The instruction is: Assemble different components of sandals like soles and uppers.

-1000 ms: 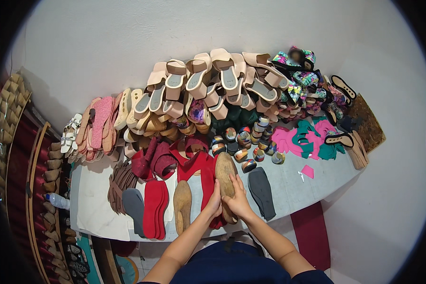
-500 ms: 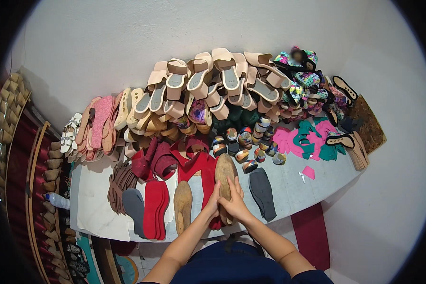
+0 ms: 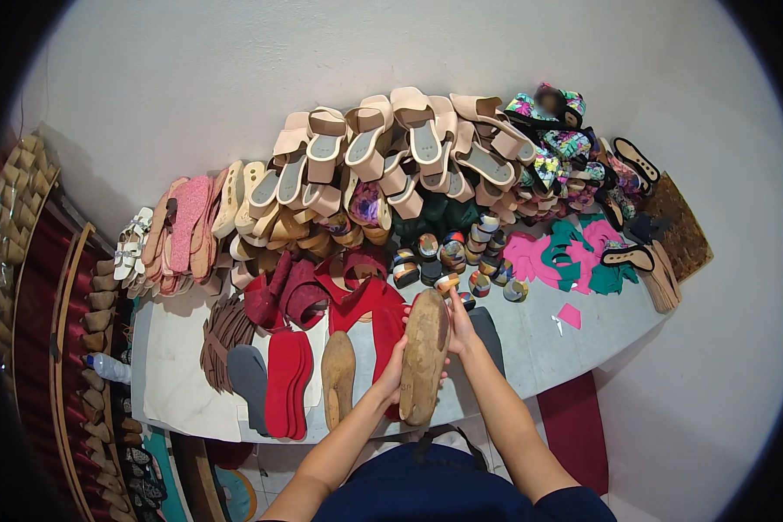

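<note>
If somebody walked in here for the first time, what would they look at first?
Probably the big heap of pale pinkish sandals along the back of the table, against the white wall. Then maybe the brown foot-shaped block at the front, held between the left hand and right hand. Bright pink and green pieces also stand out on the table's right side.

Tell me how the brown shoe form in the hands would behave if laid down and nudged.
The shoe form looks solid and rigid, so it probably won't bend. Its rounded outline suggests it may rock. Its thick body hints at some weight.
</note>
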A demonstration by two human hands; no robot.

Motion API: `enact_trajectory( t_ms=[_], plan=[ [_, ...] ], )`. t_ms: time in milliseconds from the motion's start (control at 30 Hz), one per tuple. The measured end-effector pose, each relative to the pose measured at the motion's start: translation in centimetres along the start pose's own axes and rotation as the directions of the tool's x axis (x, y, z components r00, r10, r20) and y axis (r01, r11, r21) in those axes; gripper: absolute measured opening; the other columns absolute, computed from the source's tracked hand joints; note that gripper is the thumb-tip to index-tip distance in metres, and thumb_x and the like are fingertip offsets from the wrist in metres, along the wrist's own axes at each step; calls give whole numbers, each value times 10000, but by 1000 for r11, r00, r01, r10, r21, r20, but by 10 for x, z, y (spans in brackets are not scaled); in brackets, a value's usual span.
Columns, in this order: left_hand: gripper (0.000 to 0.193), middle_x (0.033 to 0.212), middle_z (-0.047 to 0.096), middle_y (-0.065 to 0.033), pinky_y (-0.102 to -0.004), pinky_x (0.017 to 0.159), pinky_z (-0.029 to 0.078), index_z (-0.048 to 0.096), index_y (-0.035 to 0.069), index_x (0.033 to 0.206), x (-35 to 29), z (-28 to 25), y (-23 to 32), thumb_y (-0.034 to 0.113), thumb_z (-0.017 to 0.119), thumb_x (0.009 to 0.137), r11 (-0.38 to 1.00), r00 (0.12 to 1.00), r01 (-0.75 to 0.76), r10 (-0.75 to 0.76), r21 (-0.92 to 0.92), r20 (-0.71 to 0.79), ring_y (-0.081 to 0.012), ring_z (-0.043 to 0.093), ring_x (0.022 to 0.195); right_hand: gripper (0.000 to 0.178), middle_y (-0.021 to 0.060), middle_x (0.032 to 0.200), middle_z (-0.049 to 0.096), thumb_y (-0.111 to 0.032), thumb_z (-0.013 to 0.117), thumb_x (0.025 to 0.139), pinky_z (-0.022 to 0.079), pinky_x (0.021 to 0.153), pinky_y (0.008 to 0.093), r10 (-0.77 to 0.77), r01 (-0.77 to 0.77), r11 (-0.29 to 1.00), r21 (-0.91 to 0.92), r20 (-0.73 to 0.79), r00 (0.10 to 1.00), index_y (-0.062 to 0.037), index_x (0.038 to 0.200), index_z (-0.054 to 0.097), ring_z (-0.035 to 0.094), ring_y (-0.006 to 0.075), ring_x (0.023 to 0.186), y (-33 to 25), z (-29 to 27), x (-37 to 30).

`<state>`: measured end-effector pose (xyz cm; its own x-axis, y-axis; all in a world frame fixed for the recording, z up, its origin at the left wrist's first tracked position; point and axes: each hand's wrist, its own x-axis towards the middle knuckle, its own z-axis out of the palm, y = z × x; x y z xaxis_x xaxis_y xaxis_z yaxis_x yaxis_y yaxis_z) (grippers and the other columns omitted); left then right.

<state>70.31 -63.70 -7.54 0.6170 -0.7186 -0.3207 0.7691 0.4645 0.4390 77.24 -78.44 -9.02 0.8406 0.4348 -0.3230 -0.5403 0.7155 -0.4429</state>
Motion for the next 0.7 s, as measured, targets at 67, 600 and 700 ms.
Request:
enact_trajectory(
  t_ms=[67, 600, 700],
  plan=[
    [723, 1014, 522, -192, -386, 704, 486, 346, 44, 1224, -3, -1, 2, 615, 218, 799, 1000, 1000, 7, -7, 1, -18, -292, 569, 810, 624, 185, 1100, 503, -593, 286, 817, 426, 831, 420, 59, -62, 998, 15, 148, 987, -64, 1105, 447, 521, 293, 972, 0, 15, -2],
    [702, 1028, 517, -208, -391, 717, 478, 360, 46, 1219, -1, 5, 10, 595, 228, 801, 998, 997, 60, -59, -22, 46, -302, 563, 831, 456, 145, 894, 574, -422, 361, 856, 489, 688, 366, -19, 22, 999, -29, 89, 996, -36, 1084, 444, 581, 247, 798, -2, 12, 4],
    [707, 1038, 513, -210, -396, 724, 476, 360, 48, 1221, -2, 6, 11, 600, 236, 797, 997, 996, 65, -63, -35, 56, -305, 561, 840, 447, 159, 934, 565, -406, 358, 863, 488, 693, 380, -61, 64, 996, -54, 53, 997, -41, 1108, 437, 580, 257, 811, -2, 12, 4]
  ],
)
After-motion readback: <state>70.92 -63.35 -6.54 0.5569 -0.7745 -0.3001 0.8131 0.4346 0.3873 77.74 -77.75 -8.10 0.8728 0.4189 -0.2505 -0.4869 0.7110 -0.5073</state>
